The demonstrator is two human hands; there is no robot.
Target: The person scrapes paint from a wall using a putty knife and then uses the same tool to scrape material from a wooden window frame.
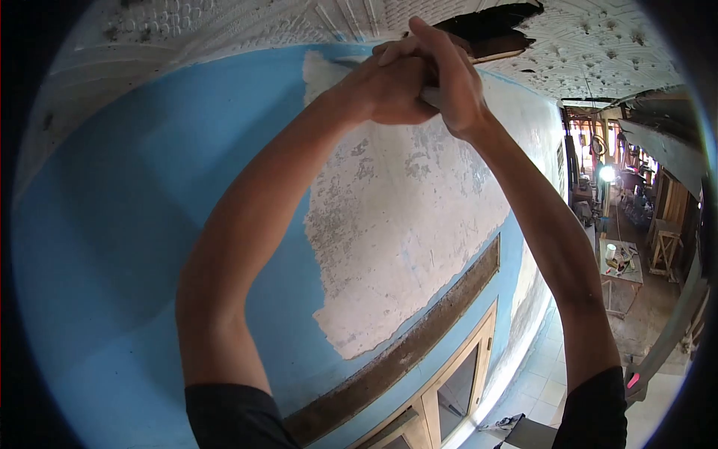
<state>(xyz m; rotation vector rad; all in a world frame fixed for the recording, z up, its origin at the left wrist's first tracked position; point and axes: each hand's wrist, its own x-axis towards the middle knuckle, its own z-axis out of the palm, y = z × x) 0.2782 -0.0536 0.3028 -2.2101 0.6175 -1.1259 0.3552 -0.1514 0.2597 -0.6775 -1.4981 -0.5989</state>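
Observation:
Both my arms reach up to the top of a blue wall (pixel 149 217) with a large scraped, whitish patch (pixel 396 224). My left hand (pixel 396 86) is closed on a tool whose blade is mostly hidden; a thin grey part of it shows near the wall's top edge. My right hand (pixel 455 82) presses against my left hand, with the grey end of the tool between them. The white textured ceiling (pixel 262 26) lies just above the hands, with a dark broken hole (pixel 493 26) beside them.
Below the patch runs a brown recessed strip (pixel 396 352), above a wooden-framed window (pixel 456 389). At the right, a cluttered workshop holds a small table (pixel 632 273) with items on it, a wooden stool (pixel 664 243) and a bright lamp (pixel 606 173).

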